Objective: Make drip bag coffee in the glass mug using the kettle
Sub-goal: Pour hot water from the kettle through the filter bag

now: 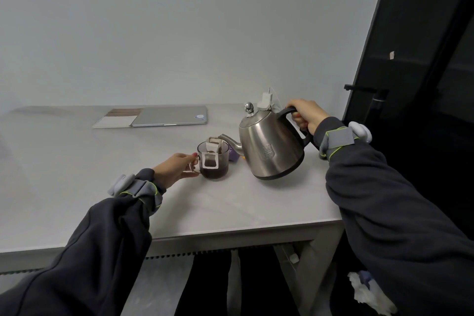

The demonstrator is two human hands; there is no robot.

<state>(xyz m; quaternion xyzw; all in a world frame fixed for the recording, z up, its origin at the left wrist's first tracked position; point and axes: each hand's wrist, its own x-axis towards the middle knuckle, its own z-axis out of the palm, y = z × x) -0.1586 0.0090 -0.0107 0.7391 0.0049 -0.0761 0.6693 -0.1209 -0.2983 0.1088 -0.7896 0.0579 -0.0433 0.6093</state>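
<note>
A glass mug (222, 163) stands on the white table (230, 208), with dark coffee in its lower part. A white drip bag (210, 154) hangs open on its rim. My left hand (177, 168) grips the mug's handle from the left. My right hand (306, 115) holds the black handle of a steel kettle (269, 147). The kettle is tilted to the left, its base off the table, and its spout reaches over the drip bag.
A closed silver laptop (170, 116) and a notebook (119, 118) lie at the back of the table. A purple packet (234, 155) sits behind the mug. A white plug (265, 100) stands behind the kettle. A dark cabinet (423, 59) rises at the right.
</note>
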